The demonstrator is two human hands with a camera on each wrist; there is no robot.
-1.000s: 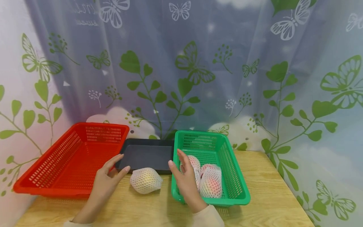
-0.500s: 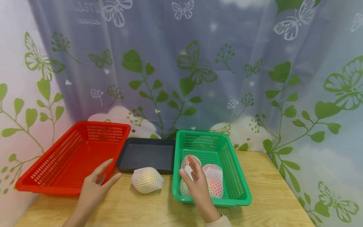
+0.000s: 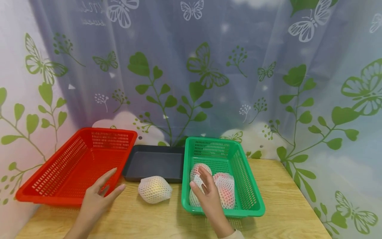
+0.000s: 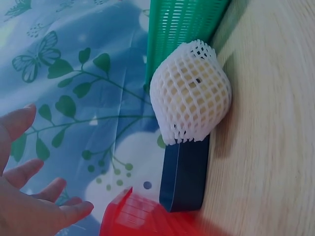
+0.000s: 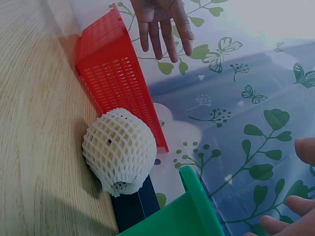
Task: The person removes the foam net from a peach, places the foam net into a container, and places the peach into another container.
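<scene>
A yellowish round fruit in a white foam net (image 3: 155,189) lies on the table in front of the dark tray (image 3: 153,163). My left hand (image 3: 96,199) hovers by the near right corner of the red basket (image 3: 50,200), fingers spread and holding nothing. Over the near left part of the green basket (image 3: 253,189) is my right hand (image 3: 210,198), its fingers apart and nothing in them. Beneath it sit several netted reddish fruits (image 3: 226,191), partly hidden by the hand. The left wrist view shows the single netted fruit (image 4: 191,93) apart from the left fingers.
The tray stands between the two baskets, close against both. Behind them hangs a printed curtain (image 3: 167,73) with butterflies and leaves. Bare wooden table surface (image 3: 286,205) lies right of the green basket and along the front.
My left hand has drawn left, away from the netted fruit and toward the red basket. My right hand has shifted slightly right over the green basket. Both barely move in the last half second.
</scene>
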